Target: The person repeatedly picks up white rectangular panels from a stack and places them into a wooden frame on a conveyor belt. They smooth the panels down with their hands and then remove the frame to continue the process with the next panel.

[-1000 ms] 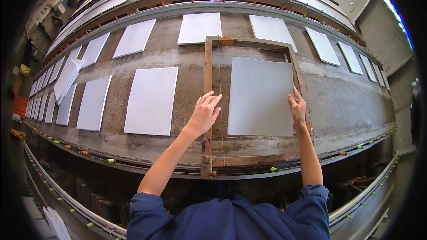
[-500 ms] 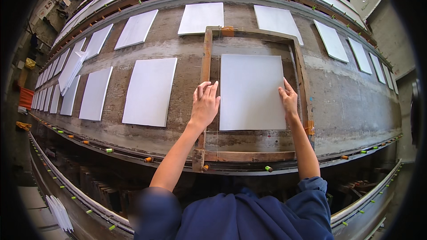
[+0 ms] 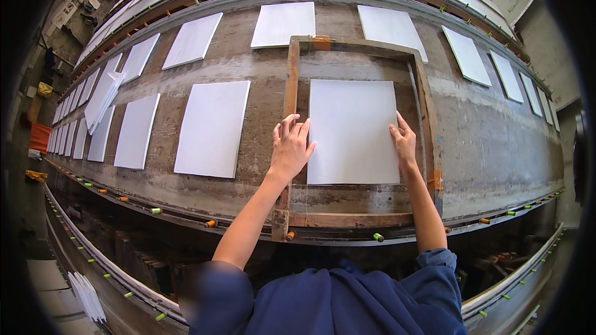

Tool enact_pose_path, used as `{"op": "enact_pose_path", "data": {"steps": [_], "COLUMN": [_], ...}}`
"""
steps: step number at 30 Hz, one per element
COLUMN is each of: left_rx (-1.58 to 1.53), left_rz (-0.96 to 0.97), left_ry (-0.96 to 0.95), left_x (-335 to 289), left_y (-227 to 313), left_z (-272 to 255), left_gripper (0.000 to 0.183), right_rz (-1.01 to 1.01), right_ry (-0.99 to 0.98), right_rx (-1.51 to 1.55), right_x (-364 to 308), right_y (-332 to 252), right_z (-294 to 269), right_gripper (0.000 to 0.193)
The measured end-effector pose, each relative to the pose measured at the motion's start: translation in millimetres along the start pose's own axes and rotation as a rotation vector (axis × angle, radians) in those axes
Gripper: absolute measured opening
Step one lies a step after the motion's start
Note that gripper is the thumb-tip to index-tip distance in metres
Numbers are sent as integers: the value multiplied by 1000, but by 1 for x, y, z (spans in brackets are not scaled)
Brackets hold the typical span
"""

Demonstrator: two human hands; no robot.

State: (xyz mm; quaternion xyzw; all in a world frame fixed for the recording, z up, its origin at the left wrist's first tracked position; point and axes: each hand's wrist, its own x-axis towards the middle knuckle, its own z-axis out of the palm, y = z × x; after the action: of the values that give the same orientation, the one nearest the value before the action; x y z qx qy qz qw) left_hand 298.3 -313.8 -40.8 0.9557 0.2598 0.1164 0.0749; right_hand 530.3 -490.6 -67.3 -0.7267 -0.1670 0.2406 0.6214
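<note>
Both hands lay flat and unclenched at frame centre: left hand [image 3: 290, 149] and right hand [image 3: 403, 142] pressed the sheet [image 3: 352, 131], apparently squaring it inside the frame [image 3: 292, 87].

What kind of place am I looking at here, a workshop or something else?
Most likely a workshop or small factory for making sheets. A long, stained workbench carries rows of white sheets, and both hands, left hand and right hand, press one sheet inside a wooden frame.

A workshop or small factory: long stained bench [image 3: 496, 149], rows of white sheets [image 3: 211, 127], wooden frame [image 3: 428, 124].
</note>
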Motion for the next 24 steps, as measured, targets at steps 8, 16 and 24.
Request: {"op": "enact_pose_path", "data": {"steps": [8,16,24], "left_rx": [62,309,792], "left_rz": [12,57,141], "left_ry": [-46,-90,-308], "left_x": [1,6,13], "left_y": [1,12,40], "left_z": [-1,4,-4], "left_gripper": [55,50,40], "right_rz": [23,-278,-413], "right_ry": [4,124,181], "right_rx": [-26,-479,-819], "right_x": [-1,2,-9], "right_y": [1,11,4], "right_z": [2,5,15], "right_gripper": [50,50,50]}}
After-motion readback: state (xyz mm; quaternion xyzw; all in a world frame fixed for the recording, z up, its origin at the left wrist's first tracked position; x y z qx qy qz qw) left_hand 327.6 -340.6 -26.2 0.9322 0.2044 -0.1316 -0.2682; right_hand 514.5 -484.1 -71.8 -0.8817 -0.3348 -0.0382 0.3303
